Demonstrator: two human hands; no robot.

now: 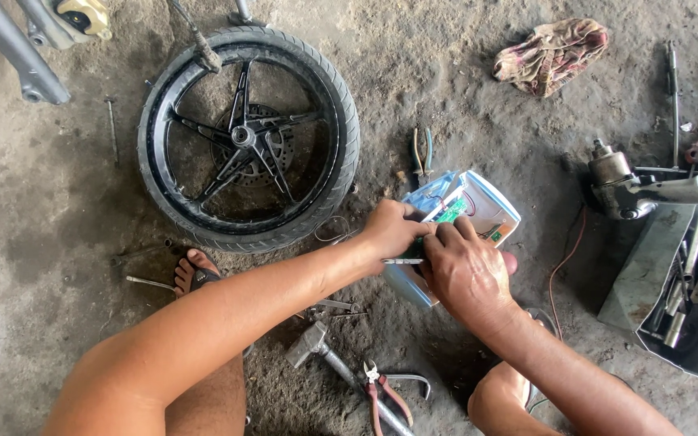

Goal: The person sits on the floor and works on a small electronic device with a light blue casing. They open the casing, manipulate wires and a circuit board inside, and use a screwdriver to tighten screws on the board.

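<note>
Both hands meet over a small white and pale-blue plastic housing that sits on the dirt floor just right of the frame's centre; it lies open, with a green circuit board and thin red wires showing inside. The left hand comes in from seven o'clock and is clenched at the housing's near-left edge, its fingers curled around a slim metal tool whose tip pokes out toward three o'clock. The right hand comes in from five o'clock and grasps the housing from above, fingers bent over the rim and touching the board, thumb pressed to the lower side. At ten o'clock from the hands lies a motorcycle wheel, flat on the ground, black tyre and black spoked rim with a brake disc at the hub. At twelve o'clock, just beyond the housing, rest blue-handled pliers. Farther out at one o'clock lies a crumpled rag in faded red and cream. At three o'clock sits a grey metal assembly beside a dark tray of tools. At six o'clock, between the person's knees, lie a hammer and red-handled pliers. A sandalled foot shows at nine o'clock, just below the wheel.
</note>
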